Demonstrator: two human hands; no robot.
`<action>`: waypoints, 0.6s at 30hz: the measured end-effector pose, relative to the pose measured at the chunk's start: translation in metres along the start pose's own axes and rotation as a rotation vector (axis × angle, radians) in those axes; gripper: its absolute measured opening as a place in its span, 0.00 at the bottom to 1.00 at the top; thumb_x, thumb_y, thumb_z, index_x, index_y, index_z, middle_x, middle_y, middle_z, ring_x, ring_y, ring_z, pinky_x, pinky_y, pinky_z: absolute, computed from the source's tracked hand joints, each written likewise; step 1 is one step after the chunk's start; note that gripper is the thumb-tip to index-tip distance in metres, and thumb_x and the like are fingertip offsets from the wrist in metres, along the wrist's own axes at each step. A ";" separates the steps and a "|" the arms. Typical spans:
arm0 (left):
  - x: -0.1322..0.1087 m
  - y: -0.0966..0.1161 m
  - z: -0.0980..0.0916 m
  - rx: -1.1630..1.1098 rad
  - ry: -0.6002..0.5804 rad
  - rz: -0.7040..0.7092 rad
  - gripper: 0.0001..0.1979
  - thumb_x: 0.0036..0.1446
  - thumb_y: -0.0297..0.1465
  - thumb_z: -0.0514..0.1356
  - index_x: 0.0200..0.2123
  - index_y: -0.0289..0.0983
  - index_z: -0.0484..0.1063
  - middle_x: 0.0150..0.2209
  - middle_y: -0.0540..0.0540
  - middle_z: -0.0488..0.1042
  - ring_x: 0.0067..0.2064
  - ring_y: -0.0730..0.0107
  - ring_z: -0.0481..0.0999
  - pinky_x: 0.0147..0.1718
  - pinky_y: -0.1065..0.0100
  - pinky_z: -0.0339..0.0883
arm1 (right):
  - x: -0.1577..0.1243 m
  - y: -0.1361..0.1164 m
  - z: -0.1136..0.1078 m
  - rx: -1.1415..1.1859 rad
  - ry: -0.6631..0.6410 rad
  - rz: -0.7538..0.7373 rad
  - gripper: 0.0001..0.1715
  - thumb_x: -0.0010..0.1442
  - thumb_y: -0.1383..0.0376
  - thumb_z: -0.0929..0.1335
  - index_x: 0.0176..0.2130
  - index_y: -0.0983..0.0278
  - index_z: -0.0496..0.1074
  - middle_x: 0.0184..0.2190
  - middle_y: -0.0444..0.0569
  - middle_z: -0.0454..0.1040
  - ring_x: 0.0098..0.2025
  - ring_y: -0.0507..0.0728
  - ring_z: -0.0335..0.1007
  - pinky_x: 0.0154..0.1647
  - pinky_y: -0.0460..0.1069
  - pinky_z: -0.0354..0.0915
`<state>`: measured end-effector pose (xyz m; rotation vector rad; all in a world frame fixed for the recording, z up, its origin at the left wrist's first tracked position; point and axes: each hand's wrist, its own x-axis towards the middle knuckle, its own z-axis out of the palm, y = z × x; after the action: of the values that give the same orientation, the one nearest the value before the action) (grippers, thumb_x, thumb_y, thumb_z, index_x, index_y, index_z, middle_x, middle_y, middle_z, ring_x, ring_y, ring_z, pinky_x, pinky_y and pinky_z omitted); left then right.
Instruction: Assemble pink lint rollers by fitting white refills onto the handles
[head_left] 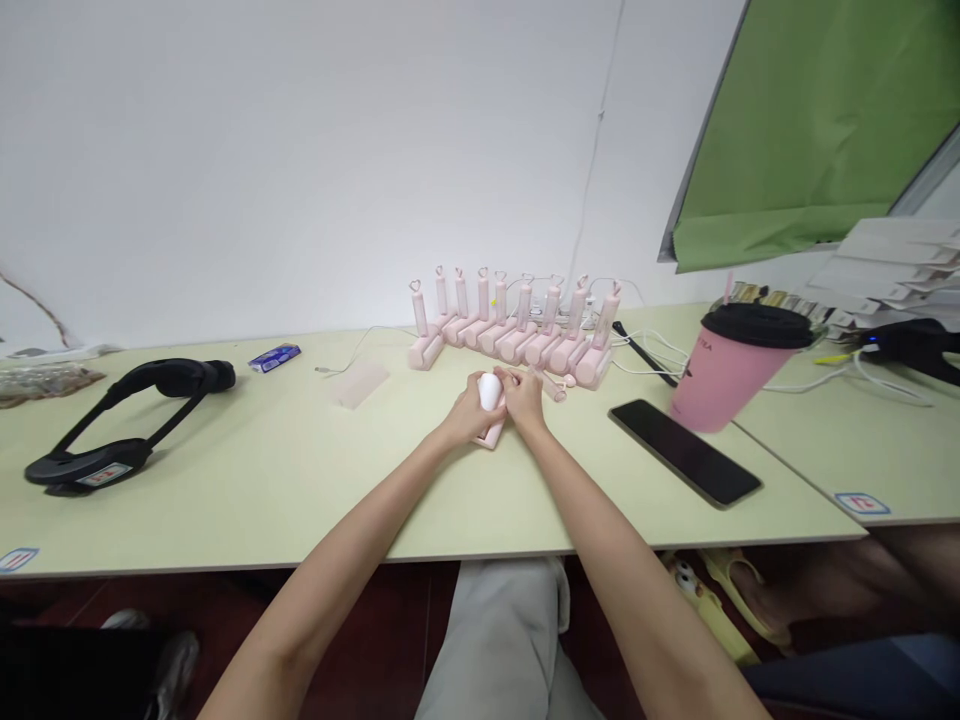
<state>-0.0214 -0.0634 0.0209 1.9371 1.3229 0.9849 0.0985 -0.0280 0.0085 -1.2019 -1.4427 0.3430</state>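
Both my hands meet at the middle of the pale green table (300,490), closed round one small pink device with a white rounded end (490,392). My left hand (466,414) grips it from the left, fingers curled under it. My right hand (523,397) pinches its right side and top. Just behind them stands a row of several identical pink devices (517,330) with heart-shaped loops on top, with white cables running off to the right. A small pink piece (556,388) lies right of my right hand.
A black headset (124,420) lies at the left, a blue packet (274,357) behind it, a clear plastic piece (360,383) near the middle. A dark phone (684,451) and a pink lidded cup (731,368) stand at the right. Papers (892,268) and cables sit on the adjoining table. Someone's sandalled foot (731,590) shows under it.
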 end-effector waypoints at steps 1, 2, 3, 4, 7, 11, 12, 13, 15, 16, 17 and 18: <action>0.000 -0.001 0.000 -0.007 0.002 0.005 0.35 0.46 0.41 0.59 0.55 0.35 0.51 0.42 0.38 0.70 0.40 0.59 0.71 0.38 0.63 0.63 | 0.000 0.000 0.000 0.005 -0.004 0.005 0.21 0.55 0.56 0.61 0.23 0.66 0.73 0.23 0.49 0.74 0.26 0.53 0.62 0.30 0.47 0.58; 0.001 -0.001 0.001 -0.011 0.003 0.013 0.35 0.46 0.41 0.59 0.55 0.35 0.51 0.41 0.39 0.70 0.40 0.60 0.71 0.38 0.63 0.63 | 0.000 0.000 0.000 0.006 -0.007 0.013 0.20 0.55 0.56 0.61 0.24 0.66 0.74 0.23 0.49 0.75 0.26 0.53 0.63 0.31 0.47 0.58; 0.001 -0.002 0.001 -0.009 0.001 0.022 0.35 0.46 0.41 0.59 0.55 0.35 0.51 0.41 0.39 0.70 0.39 0.60 0.71 0.38 0.63 0.63 | 0.000 0.000 0.000 0.007 -0.008 0.022 0.20 0.56 0.57 0.61 0.24 0.66 0.74 0.24 0.50 0.75 0.27 0.54 0.64 0.32 0.48 0.59; 0.002 -0.002 0.002 -0.003 -0.001 0.033 0.35 0.46 0.41 0.59 0.55 0.35 0.51 0.40 0.39 0.70 0.38 0.61 0.71 0.38 0.63 0.63 | 0.000 0.000 0.000 0.008 -0.005 0.029 0.20 0.56 0.58 0.61 0.25 0.66 0.75 0.25 0.50 0.76 0.28 0.54 0.65 0.33 0.48 0.60; 0.002 -0.002 0.002 0.027 0.009 0.048 0.34 0.47 0.40 0.59 0.55 0.36 0.50 0.38 0.41 0.70 0.36 0.61 0.71 0.36 0.64 0.63 | 0.001 -0.002 -0.001 0.042 -0.006 0.034 0.19 0.56 0.58 0.61 0.27 0.64 0.76 0.29 0.50 0.77 0.31 0.55 0.68 0.37 0.49 0.62; 0.000 -0.002 0.002 0.031 0.082 0.029 0.41 0.46 0.41 0.59 0.59 0.35 0.44 0.40 0.39 0.70 0.38 0.59 0.71 0.36 0.64 0.63 | 0.002 -0.004 0.000 0.161 -0.071 0.033 0.21 0.55 0.54 0.61 0.31 0.64 0.77 0.33 0.50 0.78 0.35 0.56 0.70 0.39 0.49 0.63; 0.000 -0.002 0.001 0.023 0.098 0.036 0.43 0.46 0.41 0.60 0.60 0.35 0.41 0.41 0.39 0.69 0.39 0.59 0.71 0.37 0.63 0.63 | 0.002 -0.004 0.001 0.187 -0.090 0.041 0.23 0.56 0.52 0.61 0.33 0.63 0.77 0.33 0.50 0.78 0.36 0.56 0.71 0.40 0.49 0.63; -0.001 -0.002 0.002 0.013 0.107 0.042 0.46 0.46 0.41 0.60 0.61 0.35 0.38 0.42 0.38 0.69 0.40 0.58 0.70 0.38 0.62 0.62 | 0.003 -0.004 0.002 0.205 -0.107 0.051 0.25 0.57 0.50 0.59 0.34 0.63 0.77 0.34 0.50 0.77 0.37 0.57 0.71 0.41 0.50 0.63; -0.002 -0.003 0.002 -0.021 0.110 0.042 0.49 0.45 0.41 0.61 0.62 0.36 0.34 0.43 0.38 0.69 0.41 0.57 0.70 0.39 0.61 0.62 | 0.004 -0.004 0.003 0.231 -0.146 0.065 0.30 0.58 0.47 0.56 0.35 0.64 0.76 0.35 0.50 0.77 0.39 0.57 0.71 0.43 0.50 0.62; -0.002 -0.004 0.003 -0.050 0.108 0.036 0.50 0.44 0.41 0.62 0.62 0.36 0.34 0.43 0.38 0.69 0.41 0.57 0.70 0.40 0.61 0.62 | 0.004 -0.003 0.004 0.251 -0.171 0.064 0.32 0.58 0.46 0.54 0.36 0.64 0.76 0.36 0.50 0.77 0.40 0.57 0.70 0.43 0.50 0.62; -0.001 -0.006 0.003 -0.087 0.113 0.029 0.50 0.44 0.41 0.62 0.62 0.37 0.35 0.44 0.38 0.69 0.42 0.57 0.70 0.41 0.61 0.62 | 0.005 -0.002 0.003 0.270 -0.188 0.059 0.34 0.59 0.46 0.52 0.39 0.64 0.75 0.37 0.51 0.76 0.41 0.56 0.70 0.43 0.49 0.62; 0.000 -0.007 0.003 -0.130 0.124 0.019 0.51 0.43 0.41 0.63 0.62 0.37 0.36 0.45 0.38 0.68 0.43 0.57 0.70 0.42 0.61 0.61 | 0.006 -0.001 0.000 0.277 -0.185 0.061 0.35 0.60 0.46 0.50 0.42 0.63 0.73 0.39 0.51 0.76 0.42 0.56 0.69 0.43 0.49 0.62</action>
<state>-0.0229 -0.0611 0.0136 1.8195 1.2762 1.1875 0.0989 -0.0235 0.0129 -1.0105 -1.4620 0.6880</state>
